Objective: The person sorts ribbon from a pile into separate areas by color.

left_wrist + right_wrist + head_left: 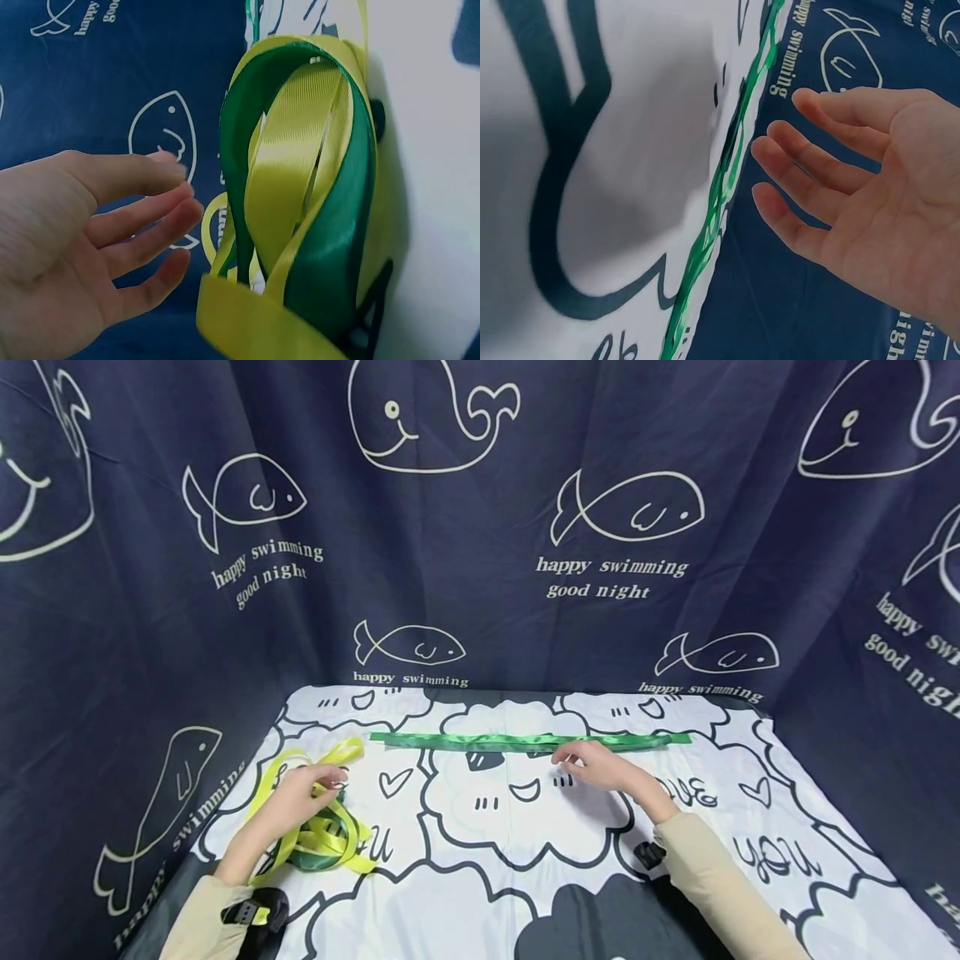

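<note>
You held nothing in either hand, the fingers of both loose and slightly bent, above a white cloth with black cartoon-sheep outlines point(517, 822). At nine o'clock from the cloth's middle, your left hand point(311, 792) hovered at the loose heap of shiny yellow and dark-green ribbon loops point(311, 839), its fingertips just beside the loops in the left wrist view. At about two o'clock, your right hand point(600, 767) hung near the long, narrow strip of glossy green ribbon point(465, 742), which ran crosswise at twelve o'clock, its ends staggered as if lengths overlapped.

The likeliest trouble lay in the heap: yellow loops crossed over green, so one pull could have dragged both colours out together or drawn the coils into a knot. Yellow ribbon also ran beside your left forearm, where the black wrist strap point(277, 910) might have caught it. Across the cloth, the green strip rippled in the right wrist view; its smooth lengths looked apt to slide apart had your right fingers brushed them.
</note>
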A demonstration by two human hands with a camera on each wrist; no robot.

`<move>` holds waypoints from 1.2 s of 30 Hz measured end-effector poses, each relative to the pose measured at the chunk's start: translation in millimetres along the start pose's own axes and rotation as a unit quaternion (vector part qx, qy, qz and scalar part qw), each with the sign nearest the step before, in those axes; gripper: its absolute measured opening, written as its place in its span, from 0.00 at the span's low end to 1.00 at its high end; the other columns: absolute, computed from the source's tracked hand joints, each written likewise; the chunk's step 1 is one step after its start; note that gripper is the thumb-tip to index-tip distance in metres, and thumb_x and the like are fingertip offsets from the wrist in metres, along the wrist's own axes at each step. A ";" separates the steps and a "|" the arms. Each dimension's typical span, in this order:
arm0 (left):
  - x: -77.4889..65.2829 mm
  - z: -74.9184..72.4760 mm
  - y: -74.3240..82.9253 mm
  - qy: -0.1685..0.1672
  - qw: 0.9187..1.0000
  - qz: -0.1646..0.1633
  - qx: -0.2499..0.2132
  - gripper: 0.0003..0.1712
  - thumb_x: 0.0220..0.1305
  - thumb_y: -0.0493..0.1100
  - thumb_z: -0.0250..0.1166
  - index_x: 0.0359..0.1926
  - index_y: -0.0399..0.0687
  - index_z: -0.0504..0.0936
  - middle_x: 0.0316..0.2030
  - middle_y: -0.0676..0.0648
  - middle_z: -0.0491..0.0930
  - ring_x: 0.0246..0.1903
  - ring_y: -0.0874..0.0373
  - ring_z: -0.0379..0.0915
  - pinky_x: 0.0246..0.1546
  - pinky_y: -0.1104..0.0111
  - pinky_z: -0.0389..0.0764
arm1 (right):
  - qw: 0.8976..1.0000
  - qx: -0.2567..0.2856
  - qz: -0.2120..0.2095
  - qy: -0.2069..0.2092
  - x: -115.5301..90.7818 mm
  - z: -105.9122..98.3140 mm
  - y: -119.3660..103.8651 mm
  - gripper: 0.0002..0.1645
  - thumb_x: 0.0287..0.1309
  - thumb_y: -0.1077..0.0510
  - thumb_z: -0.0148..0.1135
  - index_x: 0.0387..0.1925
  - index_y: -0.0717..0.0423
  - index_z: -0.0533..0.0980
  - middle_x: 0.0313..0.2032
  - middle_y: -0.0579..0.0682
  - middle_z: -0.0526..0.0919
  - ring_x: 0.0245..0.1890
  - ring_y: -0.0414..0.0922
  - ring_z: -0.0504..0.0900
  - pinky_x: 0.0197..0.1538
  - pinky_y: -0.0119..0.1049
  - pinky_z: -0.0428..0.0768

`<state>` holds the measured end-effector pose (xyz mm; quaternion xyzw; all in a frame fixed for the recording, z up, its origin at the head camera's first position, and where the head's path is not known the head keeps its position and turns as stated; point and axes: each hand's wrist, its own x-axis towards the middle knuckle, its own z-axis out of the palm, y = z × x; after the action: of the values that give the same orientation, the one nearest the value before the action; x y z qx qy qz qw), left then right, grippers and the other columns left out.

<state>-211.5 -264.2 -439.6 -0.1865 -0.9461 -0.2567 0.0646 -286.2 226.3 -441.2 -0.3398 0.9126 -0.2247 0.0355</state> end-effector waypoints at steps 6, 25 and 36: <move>-9.8 -2.4 -0.6 -0.044 0.999 -0.004 0.029 0.14 0.47 0.31 0.73 0.37 0.43 0.84 0.33 0.50 0.84 0.33 0.56 0.78 0.36 0.63 0.79 | 1.000 0.003 -0.015 -0.006 2.6 2.4 -4.4 0.12 0.62 0.66 0.52 0.43 0.63 0.79 0.41 0.55 0.85 0.40 0.48 0.83 0.43 0.40 0.81; -9.4 8.3 -0.3 -0.089 0.987 0.005 0.135 0.16 0.42 0.35 0.75 0.36 0.53 0.86 0.36 0.53 0.85 0.40 0.50 0.76 0.41 0.51 0.74 | 0.999 0.014 -0.027 -0.026 11.3 10.3 -10.6 0.12 0.63 0.67 0.52 0.43 0.63 0.80 0.41 0.55 0.85 0.40 0.46 0.83 0.44 0.38 0.81; -9.4 8.4 3.2 -0.070 0.979 -0.004 0.194 0.23 0.30 0.39 0.81 0.24 0.53 0.73 0.25 0.55 0.74 0.33 0.54 0.70 0.32 0.59 0.69 | 0.998 0.014 -0.033 -0.042 19.1 17.5 -27.6 0.13 0.64 0.66 0.51 0.45 0.63 0.80 0.42 0.54 0.85 0.44 0.48 0.82 0.48 0.41 0.79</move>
<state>-201.8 -260.3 -447.4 -0.1845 -0.9808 -0.0551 0.0322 -280.3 189.0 -443.3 -0.3786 0.8953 -0.2239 0.0705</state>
